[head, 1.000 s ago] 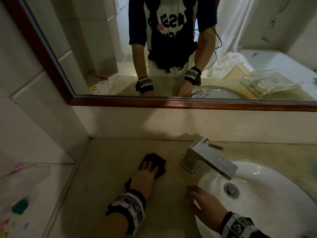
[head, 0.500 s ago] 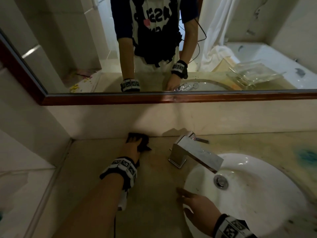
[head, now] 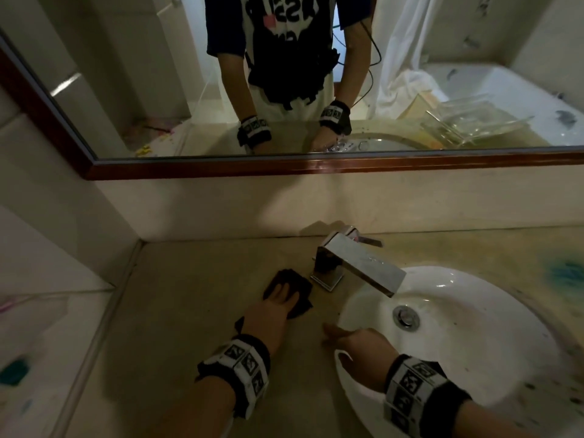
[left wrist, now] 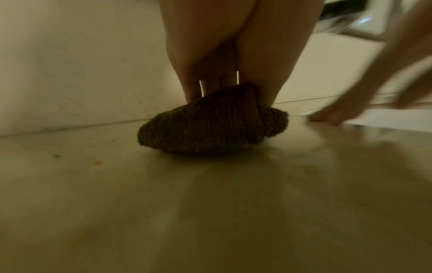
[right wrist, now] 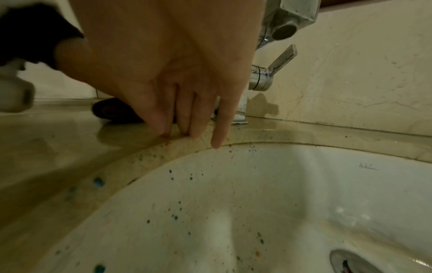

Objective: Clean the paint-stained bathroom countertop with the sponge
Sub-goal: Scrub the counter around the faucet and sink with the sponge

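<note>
A dark sponge [head: 301, 298] lies on the beige countertop [head: 189, 295], just left of the faucet's base. My left hand [head: 278, 298] presses down on it with straight fingers. From the left wrist the sponge [left wrist: 205, 129] shows bunched under the left hand [left wrist: 219, 81]. My right hand [head: 335, 333] is open, its fingertips [right wrist: 163, 129] resting on the counter at the left rim of the white sink [head: 474, 311]. Blue and orange paint specks [right wrist: 98, 182] dot that rim and the bowl. A blue-green paint smear [head: 565, 273] stains the counter at the far right.
The chrome faucet [head: 357, 263] stands right of the sponge, with its spout over the bowl. The back wall and the wood-framed mirror [head: 316, 165] close off the counter behind. A lower white ledge [head: 15, 371] with paint blots borders the left side.
My left hand has drawn the sponge back from the wall toward me, ending beside the faucet's base. The right hand has stayed at the sink's rim.
</note>
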Motion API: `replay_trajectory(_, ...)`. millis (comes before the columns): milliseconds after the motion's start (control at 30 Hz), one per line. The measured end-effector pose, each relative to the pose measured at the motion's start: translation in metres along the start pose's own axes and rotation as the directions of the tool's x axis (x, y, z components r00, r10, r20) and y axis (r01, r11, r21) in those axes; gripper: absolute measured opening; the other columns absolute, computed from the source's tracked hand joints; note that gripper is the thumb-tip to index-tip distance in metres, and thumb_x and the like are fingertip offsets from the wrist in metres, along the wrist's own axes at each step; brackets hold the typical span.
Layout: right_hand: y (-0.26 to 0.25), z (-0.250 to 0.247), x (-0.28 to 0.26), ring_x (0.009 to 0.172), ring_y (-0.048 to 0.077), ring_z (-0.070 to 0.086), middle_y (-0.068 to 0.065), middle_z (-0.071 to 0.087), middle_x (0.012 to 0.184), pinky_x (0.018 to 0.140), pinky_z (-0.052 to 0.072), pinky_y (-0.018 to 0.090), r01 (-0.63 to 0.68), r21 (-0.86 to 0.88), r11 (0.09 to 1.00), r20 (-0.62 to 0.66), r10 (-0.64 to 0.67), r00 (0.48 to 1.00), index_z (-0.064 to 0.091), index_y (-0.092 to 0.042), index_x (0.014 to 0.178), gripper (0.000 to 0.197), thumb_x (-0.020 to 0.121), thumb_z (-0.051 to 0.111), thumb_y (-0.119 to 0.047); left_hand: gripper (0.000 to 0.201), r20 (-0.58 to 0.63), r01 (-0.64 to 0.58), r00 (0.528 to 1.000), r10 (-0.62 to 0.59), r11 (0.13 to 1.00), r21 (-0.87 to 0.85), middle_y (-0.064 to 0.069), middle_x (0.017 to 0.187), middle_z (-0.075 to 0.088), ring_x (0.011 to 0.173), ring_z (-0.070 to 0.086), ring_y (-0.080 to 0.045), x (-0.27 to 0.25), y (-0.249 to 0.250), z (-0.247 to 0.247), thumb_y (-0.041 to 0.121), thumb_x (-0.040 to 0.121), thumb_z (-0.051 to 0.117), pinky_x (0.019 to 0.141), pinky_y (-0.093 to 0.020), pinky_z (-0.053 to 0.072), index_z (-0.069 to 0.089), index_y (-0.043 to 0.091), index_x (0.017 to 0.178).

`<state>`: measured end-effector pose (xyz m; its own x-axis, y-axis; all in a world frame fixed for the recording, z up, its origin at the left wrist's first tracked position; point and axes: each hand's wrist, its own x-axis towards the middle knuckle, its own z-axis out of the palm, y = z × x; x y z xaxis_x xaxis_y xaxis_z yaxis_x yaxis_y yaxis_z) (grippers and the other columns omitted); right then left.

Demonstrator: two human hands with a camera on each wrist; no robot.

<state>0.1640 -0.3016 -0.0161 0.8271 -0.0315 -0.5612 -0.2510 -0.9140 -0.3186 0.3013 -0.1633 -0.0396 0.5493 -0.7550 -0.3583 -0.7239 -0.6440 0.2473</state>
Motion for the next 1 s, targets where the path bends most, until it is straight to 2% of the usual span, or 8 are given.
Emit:
replay_trajectory(167, -0.002, 0.001, 0.003, 0.107, 0.029, 0.06, 0.008, 0.063, 0.122, 0.095, 0.049, 0.039, -0.043, -0.121, 0.992, 0.006, 0.044, 0.999, 0.053, -0.018, 0.127, 0.036, 0.093, 0.041, -0.019, 0.057, 0.047, -0.042, 0.998, 0.045, 0.998, -0.048, -0.001, 0.159, 0.012, 0.147, 0.015, -0.016, -0.031, 0.026, 0.009, 0.009, 0.097, 0.038, 0.12, -0.027, 0.017, 0.02, 0.029, 0.148)
replay_trajectory(267, -0.001, -0.007, 0.0, 0.11, 0.028, 0.058, 0.007, 0.061, 0.124, 0.097, 0.048, 0.039, -0.032, -0.097, 0.995, 0.04, 0.036, 0.999, 0.049, -0.021, 0.132, 0.04, 0.093, 0.044, -0.019, 0.051, -0.032, 0.046, 0.998, -0.058, 0.961, -0.274, 0.0, 0.149, 0.039, 0.132, 0.043, -0.017, -0.03, 0.022, -0.017, 0.014, 0.095, 0.045, 0.106, -0.02, 0.033, 0.035, 0.03, 0.142)
replay_trajectory(367, 0.005, -0.007, -0.001, 0.121, 0.026, 0.053, 0.004, 0.051, 0.139, 0.103, 0.045, 0.041, -0.022, -0.024, 0.999, 0.068, 0.023, 0.997, 0.04, -0.024, 0.139, 0.049, 0.09, 0.048, -0.021, 0.052, -0.11, 0.139, 0.974, -0.199, 0.903, -0.406, -0.007, 0.139, 0.05, 0.118, 0.054, -0.026, -0.01, 0.009, -0.047, 0.01, 0.093, 0.048, 0.098, -0.027, 0.044, 0.04, 0.028, 0.14)
replay_trajectory(467, 0.004, -0.004, -0.003, 0.126, 0.028, 0.048, 0.006, 0.041, 0.145, 0.106, 0.042, 0.041, -0.035, 0.016, 0.999, 0.113, 0.033, 0.993, 0.024, -0.021, 0.146, 0.061, 0.09, 0.049, -0.019, 0.053, -0.121, 0.224, 0.955, -0.271, 0.925, -0.306, -0.01, 0.144, 0.045, 0.124, 0.05, -0.028, 0.025, -0.007, -0.06, 0.011, 0.094, 0.048, 0.101, -0.03, 0.041, 0.034, 0.022, 0.144)
replay_trajectory(567, -0.005, -0.002, -0.005, 0.129, 0.032, 0.044, 0.01, 0.028, 0.152, 0.107, 0.04, 0.039, -0.002, -0.045, 0.999, 0.13, 0.008, 0.991, 0.013, -0.013, 0.15, 0.068, 0.092, 0.05, -0.014, 0.058, -0.076, 0.19, 0.976, -0.202, 0.971, -0.142, -0.007, 0.154, 0.028, 0.135, 0.039, -0.026, 0.057, -0.012, -0.054, 0.011, 0.094, 0.046, 0.11, -0.03, 0.033, 0.025, 0.021, 0.147)
replay_trajectory(733, -0.015, -0.005, -0.003, 0.122, 0.037, 0.047, 0.016, 0.014, 0.155, 0.103, 0.042, 0.044, 0.028, -0.143, 0.989, 0.177, -0.003, 0.984, 0.021, -0.005, 0.147, 0.062, 0.093, 0.049, -0.016, 0.057, -0.023, 0.082, 0.996, -0.081, 0.996, 0.047, -0.007, 0.16, 0.008, 0.148, 0.007, -0.024, 0.084, -0.003, -0.038, 0.014, 0.099, 0.035, 0.119, -0.034, 0.019, 0.012, 0.018, 0.15)
replay_trajectory(900, -0.012, -0.015, -0.005, 0.113, 0.034, 0.054, 0.014, 0.037, 0.145, 0.098, 0.047, 0.042, 0.039, -0.183, 0.982, 0.174, -0.007, 0.985, 0.022, -0.01, 0.147, 0.062, 0.093, 0.05, -0.02, 0.058, 0.01, 0.078, 0.997, -0.078, 0.996, 0.042, -0.007, 0.16, 0.007, 0.147, 0.012, -0.024, 0.048, 0.022, -0.027, 0.01, 0.097, 0.036, 0.117, -0.033, 0.02, 0.013, 0.016, 0.15)
replay_trajectory(1000, 0.003, -0.017, -0.002, 0.117, 0.03, 0.055, 0.011, 0.054, 0.134, 0.1, 0.047, 0.04, 0.032, -0.059, 0.998, 0.121, -0.025, 0.992, 0.04, -0.013, 0.14, 0.051, 0.091, 0.05, -0.022, 0.059, 0.003, 0.13, 0.991, -0.13, 0.987, 0.097, -0.01, 0.16, 0.004, 0.147, 0.01, -0.026, 0.021, 0.038, -0.009, 0.011, 0.098, 0.034, 0.118, -0.037, 0.023, 0.008, 0.017, 0.151)
